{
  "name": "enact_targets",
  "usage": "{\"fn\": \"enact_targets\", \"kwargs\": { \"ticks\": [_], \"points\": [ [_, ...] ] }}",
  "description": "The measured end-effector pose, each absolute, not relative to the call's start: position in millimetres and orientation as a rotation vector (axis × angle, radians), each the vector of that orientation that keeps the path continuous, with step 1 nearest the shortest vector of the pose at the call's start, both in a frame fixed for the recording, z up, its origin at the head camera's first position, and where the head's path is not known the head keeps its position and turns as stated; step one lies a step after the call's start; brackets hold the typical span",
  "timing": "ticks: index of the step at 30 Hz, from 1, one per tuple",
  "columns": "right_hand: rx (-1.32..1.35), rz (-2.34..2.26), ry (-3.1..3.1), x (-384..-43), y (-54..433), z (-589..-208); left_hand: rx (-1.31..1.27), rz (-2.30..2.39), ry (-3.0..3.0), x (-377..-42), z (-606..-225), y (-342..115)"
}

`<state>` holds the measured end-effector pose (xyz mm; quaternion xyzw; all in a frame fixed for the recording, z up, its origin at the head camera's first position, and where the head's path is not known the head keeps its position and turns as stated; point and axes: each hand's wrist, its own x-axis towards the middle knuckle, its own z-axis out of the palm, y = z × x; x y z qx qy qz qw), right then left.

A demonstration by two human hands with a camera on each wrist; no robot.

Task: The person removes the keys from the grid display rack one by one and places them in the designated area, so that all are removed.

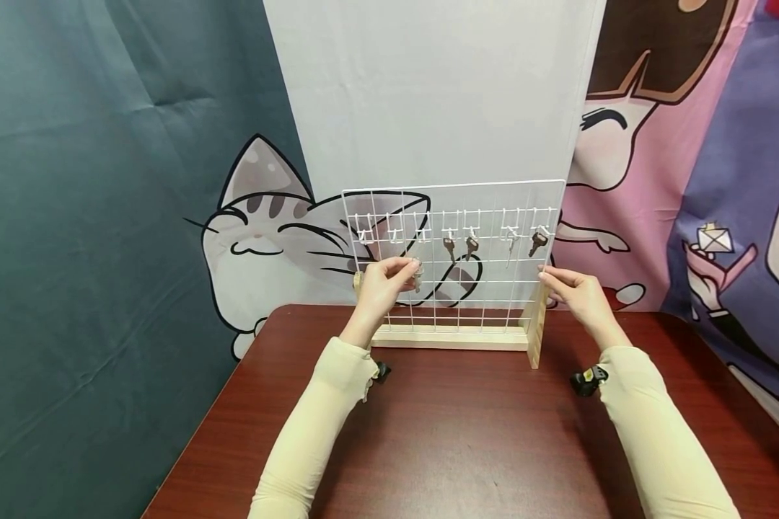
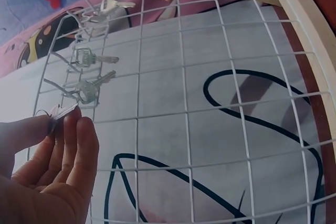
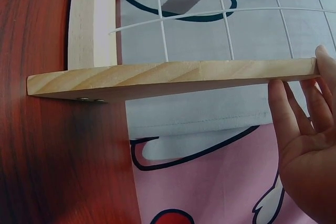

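Observation:
My left hand [image 1: 383, 287] pinches a small metal key [image 2: 64, 112] between thumb and fingers, in front of the left half of a white wire grid rack [image 1: 454, 186]. Several keys hang from its hooks toward the right, among them a brown-looking key [image 1: 538, 244] at the far right and another key [image 1: 449, 249] near the middle. In the left wrist view, the pinched key is close to a hanging key [image 2: 86, 90]. My right hand [image 1: 579, 294] grips the upper end of the rack's right wooden side post [image 3: 173, 80], thumb on one face and fingers on the other.
The rack's wooden base bar [image 1: 451, 337] stands toward the back of a reddish-brown table [image 1: 454, 432]. White hooks [image 1: 394, 236] line the grid's upper left. Behind hangs a printed cloth backdrop [image 1: 441, 94] with a cartoon cat.

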<state>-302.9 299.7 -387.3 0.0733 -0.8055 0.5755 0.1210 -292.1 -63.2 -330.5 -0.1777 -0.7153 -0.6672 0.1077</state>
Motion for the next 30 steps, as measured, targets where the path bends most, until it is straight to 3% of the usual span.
{"fn": "enact_targets", "kwargs": {
  "ticks": [30],
  "points": [
    [0.212, 1.691, -2.343, -309, 302, -393, -0.436, -1.841, -2.507, -285, -364, -103]
  ]
}}
